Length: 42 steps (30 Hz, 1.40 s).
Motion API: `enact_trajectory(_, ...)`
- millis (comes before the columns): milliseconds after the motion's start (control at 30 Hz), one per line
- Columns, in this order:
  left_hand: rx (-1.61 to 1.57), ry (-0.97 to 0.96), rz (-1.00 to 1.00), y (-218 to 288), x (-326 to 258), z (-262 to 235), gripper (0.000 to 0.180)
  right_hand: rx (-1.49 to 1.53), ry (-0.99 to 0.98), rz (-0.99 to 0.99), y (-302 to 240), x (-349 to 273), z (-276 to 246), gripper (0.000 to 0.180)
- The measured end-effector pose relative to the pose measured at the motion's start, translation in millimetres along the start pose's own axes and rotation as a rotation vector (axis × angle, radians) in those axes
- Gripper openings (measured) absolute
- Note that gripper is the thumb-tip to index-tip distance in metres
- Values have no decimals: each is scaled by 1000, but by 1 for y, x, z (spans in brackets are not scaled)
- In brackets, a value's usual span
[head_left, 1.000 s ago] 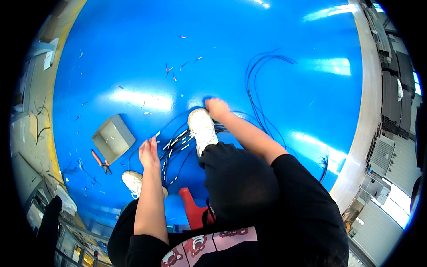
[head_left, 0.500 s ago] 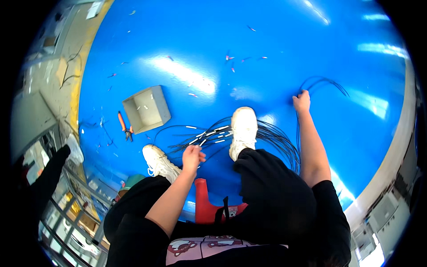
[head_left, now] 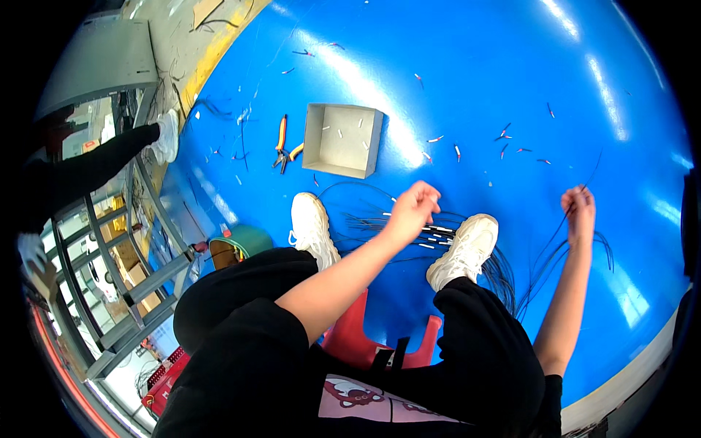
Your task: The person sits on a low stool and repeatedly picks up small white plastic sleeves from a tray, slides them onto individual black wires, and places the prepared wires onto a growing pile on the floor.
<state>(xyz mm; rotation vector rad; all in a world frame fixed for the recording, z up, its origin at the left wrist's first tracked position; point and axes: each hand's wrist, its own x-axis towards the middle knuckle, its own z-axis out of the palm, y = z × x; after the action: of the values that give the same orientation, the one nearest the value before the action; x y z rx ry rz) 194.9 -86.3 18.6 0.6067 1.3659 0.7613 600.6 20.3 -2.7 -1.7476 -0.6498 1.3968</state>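
Observation:
Black cables (head_left: 500, 277) with white sleeves lie in a loose bundle on the blue floor, passing under my right shoe (head_left: 467, 248). My right hand (head_left: 580, 210) is closed on the upper part of a thin black cable, out to the right of the bundle. Other black strands hang below that hand and curve back toward the bundle. My left hand (head_left: 413, 213) hovers over the sleeved part of the bundle, its fingers curled together. Whether something small sits between those fingertips is hidden.
A grey open box (head_left: 377, 150) holds a few small white pieces. Orange-handled pliers (head_left: 282, 136) lie left of it. Cable scraps dot the floor. A red stool (head_left: 352, 328) is beneath me, a green bucket (head_left: 257, 239) stands left, and another person's shoe (head_left: 166, 137) shows beyond metal racking.
The view has swung left. My left hand has risen from the bundle and moved rightward past the left shoe. My right hand has gone farther from the shoes, with a cable end now pointing up.

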Motion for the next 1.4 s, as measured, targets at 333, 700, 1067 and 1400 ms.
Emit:
enact_trajectory(333,144,523,162,27,58,-163,9,-611,-140,-462,-54,-49,114,23)
enact_trajectory(700,426,547,58,19,119,-176,11,-721,-671,-482,-48,-142,207,39)
enact_trajectory(1067,723,648,109,18,121,-174,13,-804,-638,-338,-51,-158,222,16)
enact_trajectory(1400,-535,-24,3,73,28,-55,15,-570,-483,-426,-66,-151,232,17)
